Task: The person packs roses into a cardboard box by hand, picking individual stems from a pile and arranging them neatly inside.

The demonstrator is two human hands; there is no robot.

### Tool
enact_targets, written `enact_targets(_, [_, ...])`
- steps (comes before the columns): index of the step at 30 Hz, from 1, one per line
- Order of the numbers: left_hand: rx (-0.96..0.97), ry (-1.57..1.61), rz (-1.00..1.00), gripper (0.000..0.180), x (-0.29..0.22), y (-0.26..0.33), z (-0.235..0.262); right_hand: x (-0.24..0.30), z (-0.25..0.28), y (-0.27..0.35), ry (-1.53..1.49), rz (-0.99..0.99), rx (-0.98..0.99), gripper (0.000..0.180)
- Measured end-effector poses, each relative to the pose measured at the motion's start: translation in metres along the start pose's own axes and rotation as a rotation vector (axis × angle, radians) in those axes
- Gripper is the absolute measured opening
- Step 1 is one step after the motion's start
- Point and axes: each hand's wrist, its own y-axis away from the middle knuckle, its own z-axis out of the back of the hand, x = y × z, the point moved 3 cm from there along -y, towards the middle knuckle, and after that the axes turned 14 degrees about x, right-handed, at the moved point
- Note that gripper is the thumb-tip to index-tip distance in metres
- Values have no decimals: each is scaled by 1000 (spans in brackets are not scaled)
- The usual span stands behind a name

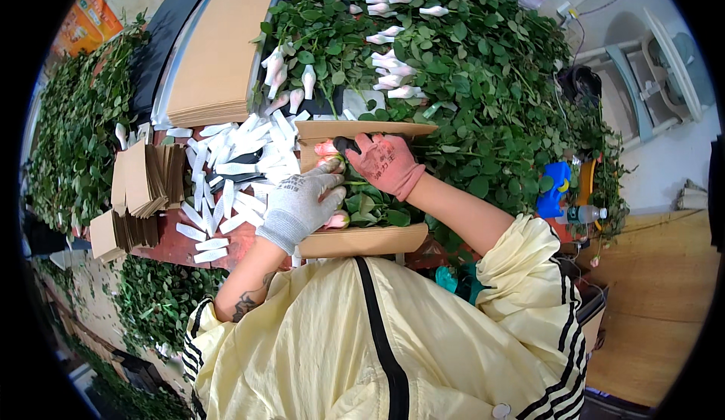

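Note:
A bent brown cardboard sheet lies in front of me, its two long sides raised around pink roses with leafy stems. My left hand, in a pale grey glove, rests over the flower heads with its fingers stretched out, touching them. One pink rose shows beside its wrist side. My right hand, in a red glove with dark fingertips, curls its fingers at another pink rose near the far side of the sheet. The palm side of the right hand is hidden.
White netting sleeves lie heaped at the left. Small cardboard pieces stand beyond them, with large cardboard sheets stacked behind. Leafy roses, several in white sleeves, cover the far right. A plastic bottle lies at the right.

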Motion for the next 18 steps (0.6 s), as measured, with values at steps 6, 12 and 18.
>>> enact_targets(6, [-73, -156, -70, 37, -2, 1, -2, 6, -1, -4, 45, 33, -32, 15])
enact_targets(12, [20, -139, -130, 35, 2, -2, 0, -1, -11, 2, -143, -110, -47, 26])
enact_targets(18, [103, 272, -161, 29, 40, -3, 7, 6, 48, 16, -67, -4, 114, 23])
